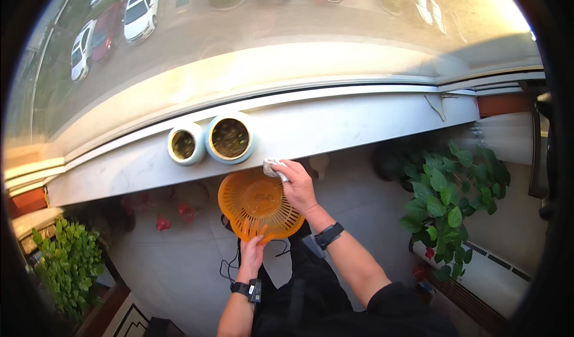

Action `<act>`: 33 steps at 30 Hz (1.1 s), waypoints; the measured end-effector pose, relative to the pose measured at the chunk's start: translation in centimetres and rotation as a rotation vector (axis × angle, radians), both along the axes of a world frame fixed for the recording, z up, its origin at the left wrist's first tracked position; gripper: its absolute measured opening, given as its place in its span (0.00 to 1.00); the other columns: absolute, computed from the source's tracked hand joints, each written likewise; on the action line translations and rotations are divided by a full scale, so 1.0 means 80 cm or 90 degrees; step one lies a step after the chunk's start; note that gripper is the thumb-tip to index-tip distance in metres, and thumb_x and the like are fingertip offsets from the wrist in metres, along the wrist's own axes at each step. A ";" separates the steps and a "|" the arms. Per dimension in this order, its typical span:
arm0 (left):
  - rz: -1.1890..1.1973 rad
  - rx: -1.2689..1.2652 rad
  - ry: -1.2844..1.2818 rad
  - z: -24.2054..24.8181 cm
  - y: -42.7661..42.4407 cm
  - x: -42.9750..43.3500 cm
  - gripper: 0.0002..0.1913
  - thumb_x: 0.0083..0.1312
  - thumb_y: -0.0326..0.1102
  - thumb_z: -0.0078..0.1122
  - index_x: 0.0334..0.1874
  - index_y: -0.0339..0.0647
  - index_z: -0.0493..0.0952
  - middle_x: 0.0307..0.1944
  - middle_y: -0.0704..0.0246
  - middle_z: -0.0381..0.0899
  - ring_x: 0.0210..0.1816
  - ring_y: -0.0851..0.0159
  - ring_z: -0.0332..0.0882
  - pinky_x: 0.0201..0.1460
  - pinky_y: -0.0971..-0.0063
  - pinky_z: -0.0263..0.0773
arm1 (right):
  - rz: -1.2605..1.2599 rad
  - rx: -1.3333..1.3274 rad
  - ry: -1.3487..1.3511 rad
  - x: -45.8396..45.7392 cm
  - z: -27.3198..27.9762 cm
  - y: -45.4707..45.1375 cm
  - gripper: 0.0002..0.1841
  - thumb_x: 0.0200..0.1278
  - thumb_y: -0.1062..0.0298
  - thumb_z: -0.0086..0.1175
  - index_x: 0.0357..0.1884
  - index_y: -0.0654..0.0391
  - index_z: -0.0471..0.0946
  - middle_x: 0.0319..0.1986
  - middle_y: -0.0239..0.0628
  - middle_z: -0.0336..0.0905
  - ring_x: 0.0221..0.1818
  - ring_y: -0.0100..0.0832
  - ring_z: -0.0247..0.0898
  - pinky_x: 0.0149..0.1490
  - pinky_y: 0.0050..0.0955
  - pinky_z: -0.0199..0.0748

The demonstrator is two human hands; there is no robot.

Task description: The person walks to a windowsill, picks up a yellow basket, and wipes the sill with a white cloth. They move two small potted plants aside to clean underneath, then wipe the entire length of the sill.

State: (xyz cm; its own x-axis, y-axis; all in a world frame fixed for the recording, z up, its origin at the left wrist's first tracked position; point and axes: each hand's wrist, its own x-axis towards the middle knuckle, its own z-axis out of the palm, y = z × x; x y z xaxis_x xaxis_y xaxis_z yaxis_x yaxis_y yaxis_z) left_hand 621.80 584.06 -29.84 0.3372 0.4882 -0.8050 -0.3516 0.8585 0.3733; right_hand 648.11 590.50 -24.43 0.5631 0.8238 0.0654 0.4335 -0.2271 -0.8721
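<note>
An orange slotted plastic basket [262, 198] is held just below the front edge of the windowsill [314, 131]. My left hand [253, 249] grips its near rim, with the fingers showing through the translucent plastic from underneath. Above the basket's right side, my right hand [298, 187] pinches a crumpled, greyish-white cloth or wipe [272, 169] close to the sill's edge. On the sill, left of that hand, stand a larger pale blue pot [229, 138] and a smaller one [184, 144], both with dark soil inside.
A dry twig [435, 108] lies at the sill's right end, under the window. Leafy plants stand at right [444, 193] and left [69, 265]. A white radiator [484, 274] is at lower right. Red items [186, 212] and a black cable [228, 267] are on the tiled floor.
</note>
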 end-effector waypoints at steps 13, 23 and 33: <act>-0.004 0.000 0.012 0.014 -0.004 -0.066 0.35 0.66 0.15 0.53 0.76 0.43 0.63 0.68 0.62 0.76 0.67 0.53 0.79 0.64 0.50 0.80 | -0.091 -0.308 0.211 0.020 0.064 0.145 0.37 0.58 0.38 0.67 0.51 0.68 0.85 0.46 0.55 0.88 0.47 0.44 0.88 0.53 0.35 0.83; 0.023 -0.009 -0.003 0.028 -0.012 -0.059 0.31 0.66 0.16 0.55 0.73 0.40 0.66 0.66 0.62 0.79 0.66 0.53 0.80 0.63 0.52 0.80 | 0.015 -0.415 0.189 0.036 0.057 0.170 0.27 0.54 0.48 0.61 0.38 0.69 0.86 0.34 0.55 0.88 0.39 0.50 0.87 0.48 0.40 0.82; 0.031 -0.003 -0.011 0.030 -0.017 -0.069 0.35 0.65 0.15 0.54 0.76 0.42 0.63 0.68 0.62 0.78 0.66 0.52 0.80 0.63 0.52 0.80 | -0.039 -0.408 0.224 0.064 0.058 0.149 0.29 0.53 0.51 0.64 0.37 0.77 0.84 0.34 0.61 0.87 0.37 0.51 0.87 0.45 0.41 0.83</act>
State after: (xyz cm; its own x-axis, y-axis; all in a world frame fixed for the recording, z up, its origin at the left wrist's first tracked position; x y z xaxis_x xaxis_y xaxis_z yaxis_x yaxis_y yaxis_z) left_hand 616.25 582.73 -27.46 0.3276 0.5010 -0.8011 -0.3989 0.8419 0.3634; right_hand 653.27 602.43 -19.77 0.5077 0.6058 -0.6126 0.1222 -0.7545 -0.6448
